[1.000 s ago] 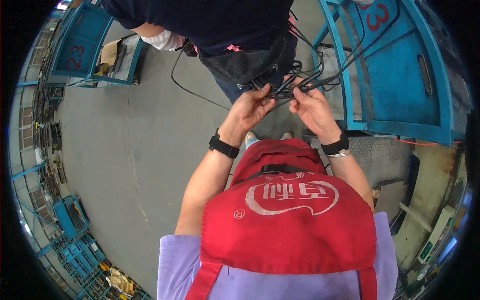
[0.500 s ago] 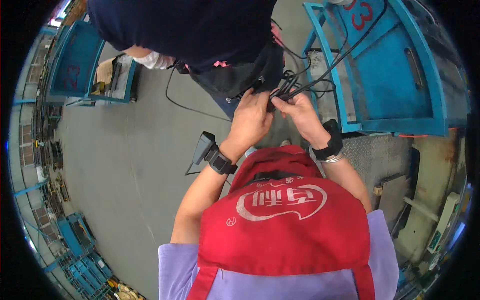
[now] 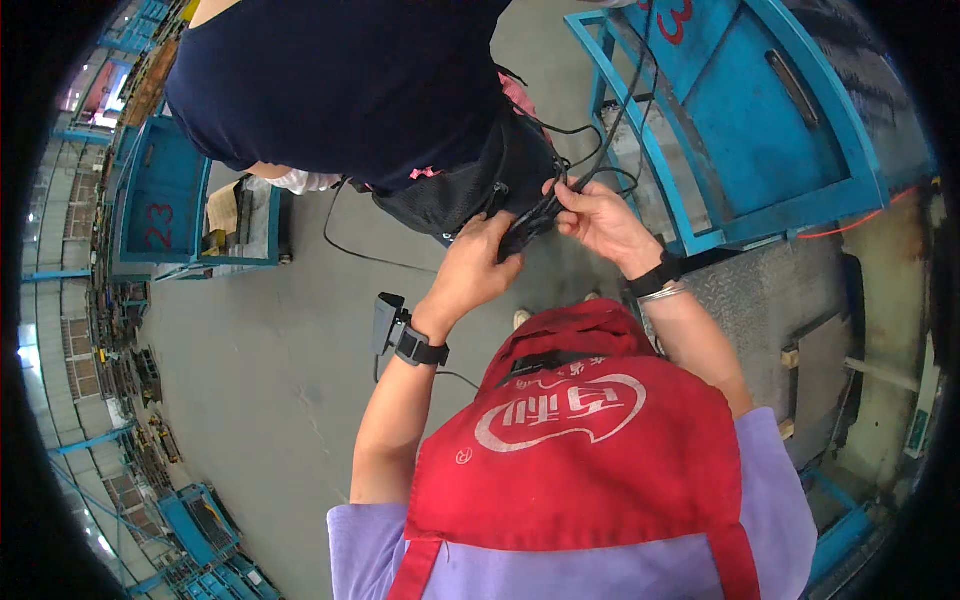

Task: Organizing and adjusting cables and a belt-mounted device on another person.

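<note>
A bundle of thin black cables (image 3: 532, 226) stretches between my two hands, close to the side of a co-worker in a dark shirt. My left hand (image 3: 478, 265) is closed on the bundle's left end, against the black waist bag (image 3: 440, 208) that the co-worker wears. With thumb and fingers, my right hand (image 3: 603, 226) pinches the cables where they fan out. From there loose cables run up toward the upper right. Most of my left fingertips are hidden behind the bundle and bag. A black strapped device (image 3: 400, 330) sits on my left wrist, and a black band (image 3: 656, 278) circles my right.
The co-worker's dark shirt (image 3: 340, 85) fills the upper middle. At upper right stands a blue metal cart (image 3: 735, 130); another blue cart (image 3: 165, 215) is on the left. A cable (image 3: 375, 260) hangs over the grey floor (image 3: 290, 370). A metal plate (image 3: 735, 300) lies to the right.
My left hand has moved left and down, away from my right hand, so more of the cable bundle shows between them. The co-worker and the view have shifted slightly.
</note>
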`<state>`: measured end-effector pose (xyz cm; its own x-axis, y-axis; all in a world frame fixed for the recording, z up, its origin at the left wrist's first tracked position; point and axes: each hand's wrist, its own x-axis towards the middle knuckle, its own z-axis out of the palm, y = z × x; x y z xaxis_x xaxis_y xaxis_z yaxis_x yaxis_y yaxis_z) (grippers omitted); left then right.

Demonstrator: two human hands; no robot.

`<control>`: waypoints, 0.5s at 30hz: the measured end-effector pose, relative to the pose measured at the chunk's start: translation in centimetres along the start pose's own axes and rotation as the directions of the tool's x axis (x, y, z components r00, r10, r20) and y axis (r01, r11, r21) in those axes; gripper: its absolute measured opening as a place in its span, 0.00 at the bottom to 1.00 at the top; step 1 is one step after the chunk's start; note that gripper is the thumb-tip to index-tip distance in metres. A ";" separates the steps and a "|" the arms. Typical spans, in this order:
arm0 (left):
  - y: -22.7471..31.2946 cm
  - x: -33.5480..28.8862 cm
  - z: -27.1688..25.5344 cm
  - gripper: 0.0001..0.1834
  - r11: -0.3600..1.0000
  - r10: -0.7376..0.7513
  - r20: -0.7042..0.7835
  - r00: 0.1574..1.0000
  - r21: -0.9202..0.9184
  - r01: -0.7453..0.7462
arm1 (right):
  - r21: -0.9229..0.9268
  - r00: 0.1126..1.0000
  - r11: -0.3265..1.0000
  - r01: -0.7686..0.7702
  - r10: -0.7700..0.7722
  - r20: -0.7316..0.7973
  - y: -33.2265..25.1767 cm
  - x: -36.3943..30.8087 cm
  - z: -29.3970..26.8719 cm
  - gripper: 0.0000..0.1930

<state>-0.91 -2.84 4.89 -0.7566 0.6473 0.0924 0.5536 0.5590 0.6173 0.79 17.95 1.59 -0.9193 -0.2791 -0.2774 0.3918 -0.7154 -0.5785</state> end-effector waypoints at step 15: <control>0.6 1.8 -0.6 0.12 0.804 -0.197 -0.114 0.974 -0.587 0.094 | -0.264 0.995 0.964 0.008 -0.033 -0.090 -1.2 -0.1 2.0 0.09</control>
<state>-2.21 -1.65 5.87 -0.8854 0.4613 0.0572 0.1696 0.2059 0.9638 0.32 17.54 3.83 -0.9246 -0.1963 -0.3264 0.3803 -0.5230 -0.7628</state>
